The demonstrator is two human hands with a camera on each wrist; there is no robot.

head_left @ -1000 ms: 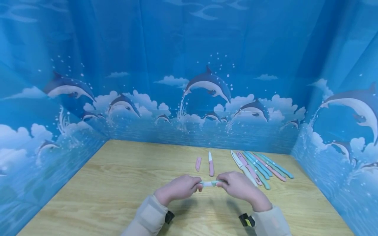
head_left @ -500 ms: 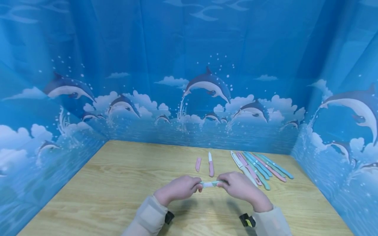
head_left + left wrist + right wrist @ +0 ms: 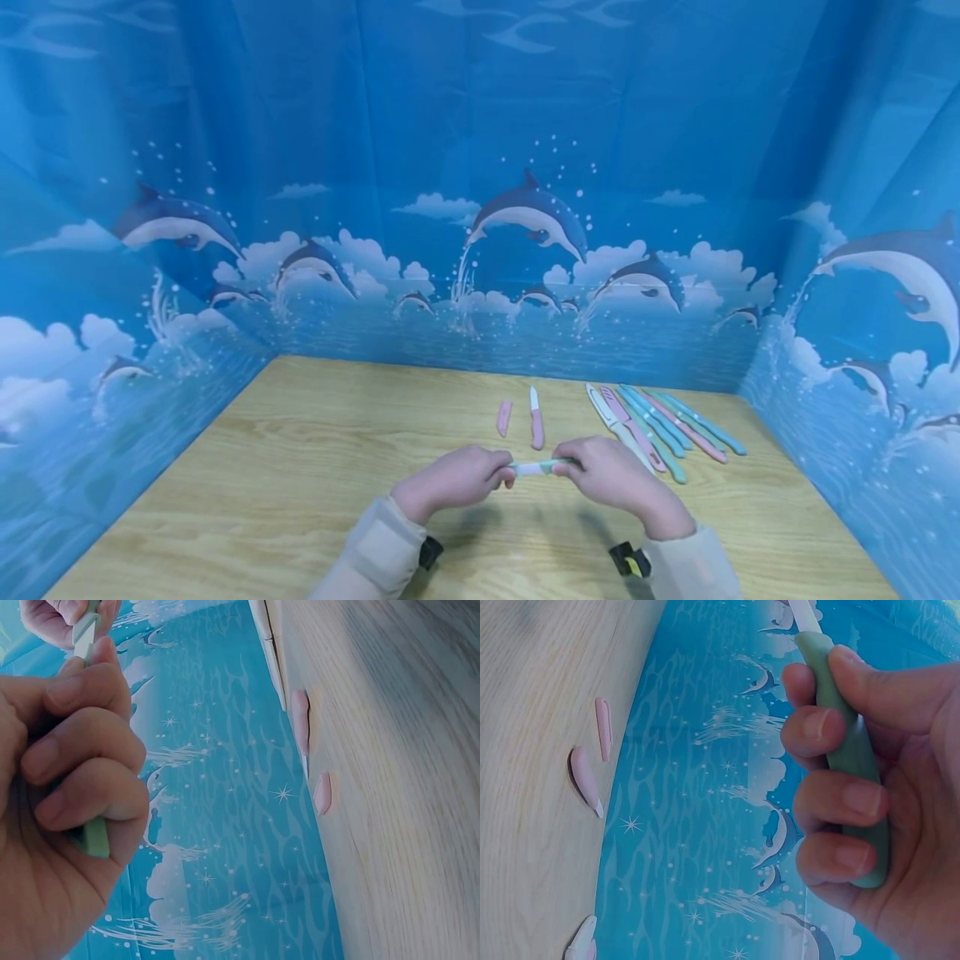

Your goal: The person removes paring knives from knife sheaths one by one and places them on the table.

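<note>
Both hands hold one green knife (image 3: 534,467) level above the wooden table (image 3: 300,467). My left hand (image 3: 453,479) grips the green sheath (image 3: 94,836) in curled fingers. My right hand (image 3: 611,475) wraps round the green handle (image 3: 847,750). A short stretch of white blade (image 3: 804,615) shows between the two hands. The sheath's mouth is hidden by my left fingers.
Just beyond the hands lie a pink-handled knife (image 3: 536,417) and its pink sheath (image 3: 503,417). A row of several pink, teal and white knives (image 3: 660,425) lies at the right rear. Blue dolphin-print walls (image 3: 525,233) close in the table on three sides.
</note>
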